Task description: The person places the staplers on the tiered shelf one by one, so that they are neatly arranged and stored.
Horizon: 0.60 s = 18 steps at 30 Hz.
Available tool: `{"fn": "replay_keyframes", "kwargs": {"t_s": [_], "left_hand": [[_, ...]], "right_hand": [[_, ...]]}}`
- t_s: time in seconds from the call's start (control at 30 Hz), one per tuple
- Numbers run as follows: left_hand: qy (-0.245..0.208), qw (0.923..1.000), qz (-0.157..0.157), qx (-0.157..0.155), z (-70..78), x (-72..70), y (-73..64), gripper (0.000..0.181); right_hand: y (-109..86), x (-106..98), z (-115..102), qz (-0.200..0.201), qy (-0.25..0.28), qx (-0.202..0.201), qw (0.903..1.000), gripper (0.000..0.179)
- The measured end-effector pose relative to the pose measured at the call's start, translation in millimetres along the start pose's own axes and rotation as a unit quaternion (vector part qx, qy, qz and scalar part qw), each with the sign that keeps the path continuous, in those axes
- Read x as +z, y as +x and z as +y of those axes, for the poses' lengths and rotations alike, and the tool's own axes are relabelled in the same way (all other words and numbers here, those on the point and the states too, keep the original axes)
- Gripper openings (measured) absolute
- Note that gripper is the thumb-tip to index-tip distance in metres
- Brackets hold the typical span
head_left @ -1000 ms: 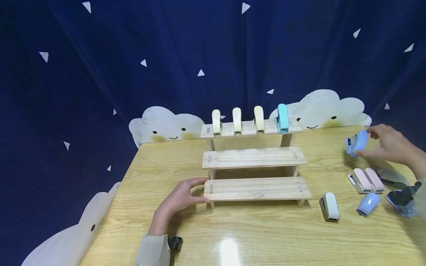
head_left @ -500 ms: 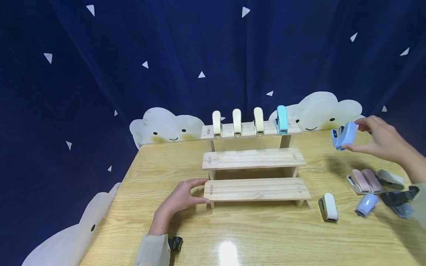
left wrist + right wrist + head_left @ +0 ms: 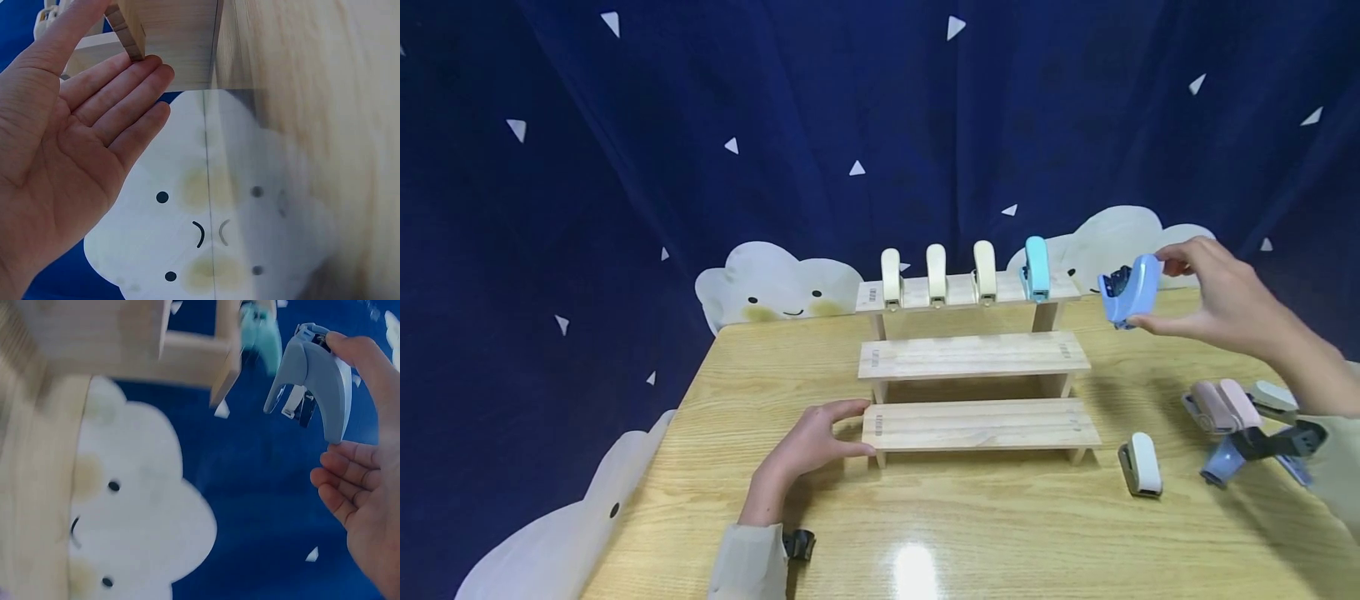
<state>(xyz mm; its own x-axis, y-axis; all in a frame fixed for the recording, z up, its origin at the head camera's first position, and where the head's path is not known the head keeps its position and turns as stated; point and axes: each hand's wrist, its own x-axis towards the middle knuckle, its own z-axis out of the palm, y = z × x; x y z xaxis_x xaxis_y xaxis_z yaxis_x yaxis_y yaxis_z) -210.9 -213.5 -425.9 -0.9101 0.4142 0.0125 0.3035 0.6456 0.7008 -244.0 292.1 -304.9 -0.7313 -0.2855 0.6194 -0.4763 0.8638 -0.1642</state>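
Observation:
My right hand (image 3: 1228, 300) holds a light blue stapler (image 3: 1138, 287) in the air, right of the wooden shelf's top tier. The right wrist view shows the stapler (image 3: 315, 375) pinched between thumb and fingertips, its metal part facing the shelf. My left hand (image 3: 812, 442) grips the left end of the lowest tier of the three-step wooden shelf (image 3: 981, 427), thumb toward the front edge and fingers toward the back. Along the top tier stand several staplers: cream ones such as the cream stapler (image 3: 936, 273), plus a turquoise stapler (image 3: 1037, 268) at the right.
On the table (image 3: 1000, 533), right of the shelf, lie a white stapler (image 3: 1142, 463), a pair of pink staplers (image 3: 1238, 402), a blue stapler (image 3: 1223, 461) and another white one (image 3: 1273, 396). My right sleeve (image 3: 1333, 467) partly hides that group. A dark blue curtain (image 3: 910, 100) hangs behind.
My right hand has lifted the light blue stapler and carried it left toward the shelf's top tier. The left hand stays at the lowest tier.

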Motion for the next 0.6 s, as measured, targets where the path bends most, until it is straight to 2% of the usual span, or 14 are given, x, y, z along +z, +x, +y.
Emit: {"fn": "replay_keyframes", "kwargs": {"t_s": [0.2,0.4,0.6], "left_hand": [[0.001,1.0,0.0,0.0,-0.1,0.0,0.4,0.076],[0.003,1.0,-0.002,-0.003,-0.7,-0.2,0.6,0.077],[0.008,1.0,-0.001,0.0,0.7,0.1,1.5,0.076]], "right_hand": [[12.3,4,-30,0.009,0.026,-0.06,0.9978,0.088],[27.6,16,-61,0.019,0.051,-0.133,0.9896,0.086],[41.1,30,-89,0.012,0.076,-0.167,0.9829,0.084]]}}
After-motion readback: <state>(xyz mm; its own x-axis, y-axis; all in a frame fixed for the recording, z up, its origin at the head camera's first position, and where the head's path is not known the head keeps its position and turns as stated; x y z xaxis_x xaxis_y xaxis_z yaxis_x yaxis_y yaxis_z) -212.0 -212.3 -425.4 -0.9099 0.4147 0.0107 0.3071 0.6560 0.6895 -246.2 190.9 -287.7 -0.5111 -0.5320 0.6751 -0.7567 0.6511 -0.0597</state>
